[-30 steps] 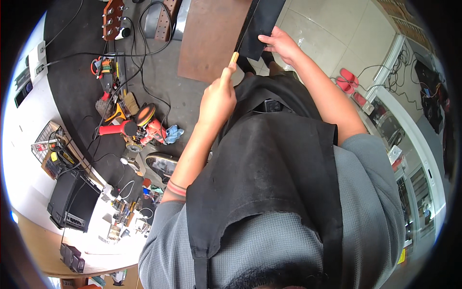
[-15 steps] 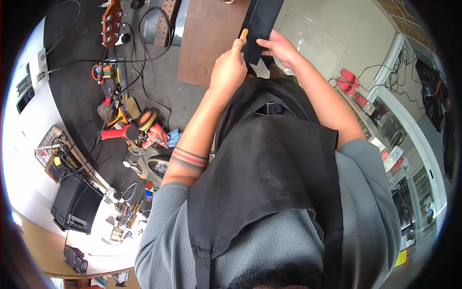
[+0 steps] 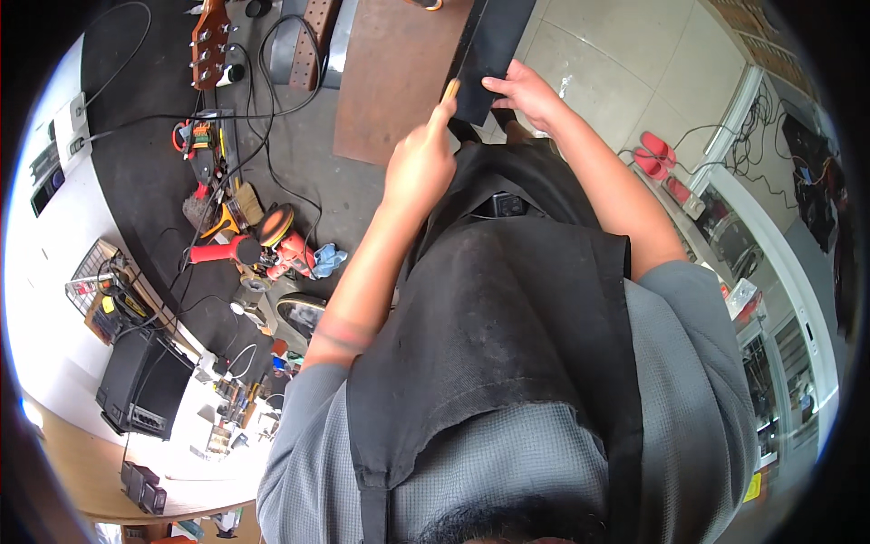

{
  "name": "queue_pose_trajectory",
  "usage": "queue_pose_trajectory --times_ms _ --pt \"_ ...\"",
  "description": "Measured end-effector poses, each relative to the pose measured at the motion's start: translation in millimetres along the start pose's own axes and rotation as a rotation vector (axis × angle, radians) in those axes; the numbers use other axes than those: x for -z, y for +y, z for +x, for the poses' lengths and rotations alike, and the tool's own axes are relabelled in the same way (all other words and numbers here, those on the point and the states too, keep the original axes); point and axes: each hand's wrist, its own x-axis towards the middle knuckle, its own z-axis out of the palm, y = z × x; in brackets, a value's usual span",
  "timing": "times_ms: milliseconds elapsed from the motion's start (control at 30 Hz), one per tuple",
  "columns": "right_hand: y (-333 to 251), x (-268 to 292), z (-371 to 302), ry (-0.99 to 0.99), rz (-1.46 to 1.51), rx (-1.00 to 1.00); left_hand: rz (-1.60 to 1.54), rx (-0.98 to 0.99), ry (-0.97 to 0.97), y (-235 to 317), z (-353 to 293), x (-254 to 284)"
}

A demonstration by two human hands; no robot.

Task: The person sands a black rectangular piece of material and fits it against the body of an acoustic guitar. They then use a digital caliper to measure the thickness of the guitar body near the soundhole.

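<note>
My left hand (image 3: 420,163) is closed round a slim tool with a tan, wooden-looking body (image 3: 451,90). The tool meets the long left edge of a black flat strip (image 3: 494,59), perhaps leather; its working tip is too small to make out. My right hand (image 3: 530,95) pinches the strip at its right edge near the close end, thumb on top and fingers beneath. The strip lies along the right side of a brown board (image 3: 399,77) and overhangs it. At the board's top edge a small orange-rimmed thing (image 3: 426,4) is cut off by the picture.
Left of the board, black cables (image 3: 272,91) cross the dark worktop by a guitar headstock (image 3: 208,50). Nearer lie a red power tool with a round pad (image 3: 288,245), a brush (image 3: 245,204) and a blue cloth (image 3: 328,260). Pink slippers (image 3: 654,156) rest on the tiled floor.
My left hand and the tan tool have slid toward me and slightly left along the strip's edge. The right hand keeps its hold, almost unmoved.
</note>
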Motion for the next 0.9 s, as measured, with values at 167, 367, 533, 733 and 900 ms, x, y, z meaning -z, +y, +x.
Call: queue_pose_trajectory --times_ms 167,367,533,733,900 --pt "2.0 1.4 0.9 0.033 -0.003 0.018 -0.08 0.087 -0.06 -2.7 -28.7 9.3" --pt "2.2 -0.8 0.1 0.03 -0.017 0.026 -0.107 0.014 0.018 4.3 -3.2 2.4" --pt "5.8 -3.0 0.5 0.069 -0.005 0.044 -0.117 0.086 -0.047 3.4 -25.7 15.0" --pt "6.6 -3.2 1.8 0.046 -0.011 0.054 -0.097 0.054 -0.024 9.6 -4.0 10.5" --pt "4.5 -2.4 -2.1 0.067 -0.003 0.061 -0.135 0.116 -0.046 11.5 -25.1 14.0"
